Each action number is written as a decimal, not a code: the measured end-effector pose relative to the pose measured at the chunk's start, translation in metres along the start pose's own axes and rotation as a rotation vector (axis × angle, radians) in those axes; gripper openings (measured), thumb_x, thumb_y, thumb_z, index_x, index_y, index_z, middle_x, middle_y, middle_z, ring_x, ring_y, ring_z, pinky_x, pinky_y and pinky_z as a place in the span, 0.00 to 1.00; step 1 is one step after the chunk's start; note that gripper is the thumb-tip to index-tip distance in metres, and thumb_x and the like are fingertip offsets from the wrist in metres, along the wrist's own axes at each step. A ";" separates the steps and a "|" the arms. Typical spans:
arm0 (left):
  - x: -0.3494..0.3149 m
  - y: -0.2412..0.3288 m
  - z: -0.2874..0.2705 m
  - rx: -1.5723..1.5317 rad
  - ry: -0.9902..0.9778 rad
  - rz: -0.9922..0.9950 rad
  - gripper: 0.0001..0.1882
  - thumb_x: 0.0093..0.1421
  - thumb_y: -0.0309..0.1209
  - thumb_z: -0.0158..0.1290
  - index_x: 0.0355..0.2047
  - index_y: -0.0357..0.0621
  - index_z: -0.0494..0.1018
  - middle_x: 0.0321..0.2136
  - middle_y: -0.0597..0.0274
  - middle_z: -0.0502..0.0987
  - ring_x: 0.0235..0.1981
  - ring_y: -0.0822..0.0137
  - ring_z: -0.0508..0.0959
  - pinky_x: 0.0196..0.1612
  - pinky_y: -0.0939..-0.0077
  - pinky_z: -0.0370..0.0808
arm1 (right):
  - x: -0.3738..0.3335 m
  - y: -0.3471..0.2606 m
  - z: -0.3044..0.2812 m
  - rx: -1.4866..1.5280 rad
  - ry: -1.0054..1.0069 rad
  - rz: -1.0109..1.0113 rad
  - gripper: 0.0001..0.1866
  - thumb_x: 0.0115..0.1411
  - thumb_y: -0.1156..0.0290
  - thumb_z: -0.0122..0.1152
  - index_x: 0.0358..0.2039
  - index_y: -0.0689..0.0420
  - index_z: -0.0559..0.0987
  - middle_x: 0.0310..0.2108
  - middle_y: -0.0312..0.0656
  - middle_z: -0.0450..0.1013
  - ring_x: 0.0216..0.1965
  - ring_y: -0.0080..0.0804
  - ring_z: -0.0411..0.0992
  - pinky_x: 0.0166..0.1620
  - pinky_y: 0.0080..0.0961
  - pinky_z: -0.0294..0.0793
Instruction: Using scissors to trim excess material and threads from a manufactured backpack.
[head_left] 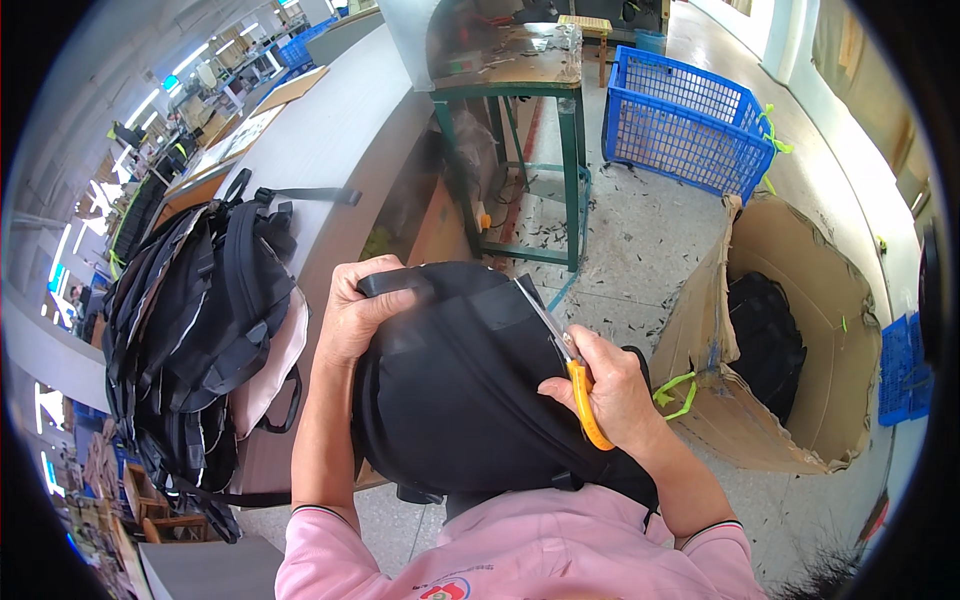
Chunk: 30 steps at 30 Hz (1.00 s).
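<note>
A black backpack [440, 400] rests against my front, bulging and upright. My left hand [370, 305] is closed round its upper left edge, by a short strap loop [385, 280], thumb on the near side. In my right hand [608, 385] is a pair of scissors [585, 400] with orange handles and metal blades. The blades point up and left along the bag's upper right edge, beside a dark strap end [530, 288]. Whether they touch fabric I cannot tell. Parts of the bag's lower side are hidden by my forearms and pink shirt.
A pile of black backpacks [200, 330] lies on the long pale table [330, 110] at left. At right stands a torn cardboard box [825, 270] with a black bag [765, 345] inside. Beyond are a blue plastic crate [690, 125] and a green-legged stand [575, 180]. Dark scraps litter the floor.
</note>
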<state>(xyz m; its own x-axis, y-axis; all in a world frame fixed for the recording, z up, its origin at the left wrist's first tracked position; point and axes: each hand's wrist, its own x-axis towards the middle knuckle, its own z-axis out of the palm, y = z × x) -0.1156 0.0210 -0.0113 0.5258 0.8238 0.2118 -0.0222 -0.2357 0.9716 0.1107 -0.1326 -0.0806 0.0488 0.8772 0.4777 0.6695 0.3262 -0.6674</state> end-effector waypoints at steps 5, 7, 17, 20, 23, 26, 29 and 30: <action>-0.002 0.003 0.002 -0.018 -0.028 -0.038 0.06 0.43 0.24 0.61 0.21 0.38 0.75 0.17 0.72 0.69 0.21 0.80 0.68 0.26 0.86 0.63 | 0.015 -0.002 -0.018 -0.002 -0.070 -0.042 0.33 0.43 0.57 0.70 0.44 0.63 0.67 0.27 0.48 0.71 0.24 0.45 0.72 0.27 0.30 0.72; -0.002 0.006 0.005 -0.012 -0.037 -0.019 0.05 0.43 0.22 0.60 0.21 0.37 0.75 0.18 0.72 0.70 0.21 0.79 0.68 0.26 0.86 0.64 | 0.019 0.001 -0.023 0.028 -0.079 -0.089 0.32 0.43 0.57 0.70 0.43 0.64 0.67 0.29 0.49 0.71 0.26 0.46 0.72 0.30 0.31 0.73; -0.003 0.008 0.008 -0.006 -0.053 -0.040 0.05 0.43 0.21 0.60 0.23 0.37 0.76 0.19 0.71 0.71 0.22 0.79 0.69 0.27 0.86 0.64 | 0.028 0.007 -0.047 0.060 -0.270 -0.054 0.29 0.45 0.59 0.69 0.42 0.62 0.68 0.29 0.48 0.70 0.28 0.45 0.71 0.31 0.32 0.71; 0.000 0.008 0.010 -0.008 -0.088 -0.009 0.05 0.43 0.21 0.60 0.23 0.37 0.76 0.18 0.71 0.71 0.21 0.79 0.70 0.27 0.87 0.64 | 0.034 0.004 -0.049 -0.019 -0.244 -0.116 0.28 0.46 0.60 0.68 0.41 0.62 0.68 0.28 0.48 0.70 0.28 0.45 0.71 0.30 0.32 0.70; 0.000 0.012 0.012 0.019 -0.091 -0.018 0.05 0.43 0.21 0.60 0.23 0.37 0.76 0.18 0.71 0.70 0.21 0.80 0.69 0.26 0.87 0.64 | 0.035 0.004 -0.051 0.057 -0.312 -0.076 0.27 0.46 0.60 0.68 0.41 0.61 0.68 0.28 0.49 0.70 0.27 0.46 0.71 0.30 0.32 0.70; -0.001 0.007 0.013 0.005 -0.082 -0.024 0.05 0.43 0.21 0.60 0.23 0.37 0.76 0.18 0.71 0.71 0.21 0.79 0.69 0.26 0.87 0.64 | 0.030 0.007 -0.051 0.044 -0.381 0.021 0.28 0.45 0.59 0.69 0.41 0.61 0.68 0.28 0.49 0.69 0.26 0.49 0.71 0.30 0.32 0.70; 0.000 0.008 0.014 0.005 -0.089 -0.038 0.05 0.43 0.21 0.60 0.24 0.37 0.76 0.18 0.71 0.70 0.21 0.79 0.69 0.26 0.87 0.64 | 0.032 0.010 -0.051 0.095 -0.352 -0.003 0.30 0.44 0.58 0.69 0.43 0.60 0.68 0.28 0.49 0.70 0.23 0.47 0.70 0.30 0.30 0.71; 0.001 0.012 0.018 0.008 -0.098 -0.045 0.05 0.44 0.21 0.59 0.24 0.37 0.76 0.18 0.71 0.71 0.21 0.80 0.70 0.27 0.87 0.65 | 0.032 0.008 -0.050 0.221 -0.300 0.066 0.30 0.44 0.60 0.70 0.44 0.59 0.67 0.29 0.46 0.70 0.25 0.41 0.70 0.33 0.27 0.71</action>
<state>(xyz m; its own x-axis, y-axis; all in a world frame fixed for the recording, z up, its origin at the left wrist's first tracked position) -0.1005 0.0095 -0.0012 0.6066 0.7795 0.1566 0.0099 -0.2043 0.9788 0.1549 -0.1191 -0.0423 -0.1549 0.9523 0.2628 0.4947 0.3051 -0.8138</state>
